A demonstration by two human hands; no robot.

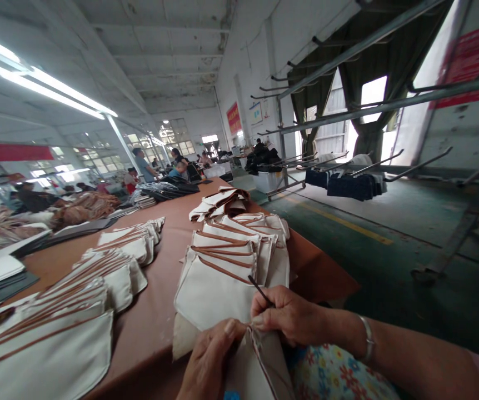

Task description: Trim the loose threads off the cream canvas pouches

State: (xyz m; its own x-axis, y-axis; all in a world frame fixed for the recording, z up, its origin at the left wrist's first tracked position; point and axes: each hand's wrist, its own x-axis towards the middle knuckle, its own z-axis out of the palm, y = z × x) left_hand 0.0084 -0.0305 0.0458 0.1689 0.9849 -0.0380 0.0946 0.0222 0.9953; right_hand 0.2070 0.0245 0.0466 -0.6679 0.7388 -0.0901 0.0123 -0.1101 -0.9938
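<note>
My left hand (pixel 212 355) is closed, pinching the edge of a cream fabric piece (pixel 245 373) with a brown-trimmed edge, low in the view over my lap. Close beside it, my right hand (pixel 293 316) is closed around a thin dark stick-like tool (pixel 259 289) that points up and left. Its fingertips also meet the top edge of the fabric piece. Just beyond both hands, an overlapping stack of cream pieces with brown trim (pixel 216 297) lies on the brown-covered table (pixel 156 311). The tool's lower end is hidden in my fingers.
A second row of cream brown-trimmed pieces (pixel 81 325) lies to the left. Dark and white sheets (pixel 0 275) are stacked farther left. A metal rack (pixel 327 116) with prongs holds dark pieces (pixel 350 186) at right. Several people work in the background.
</note>
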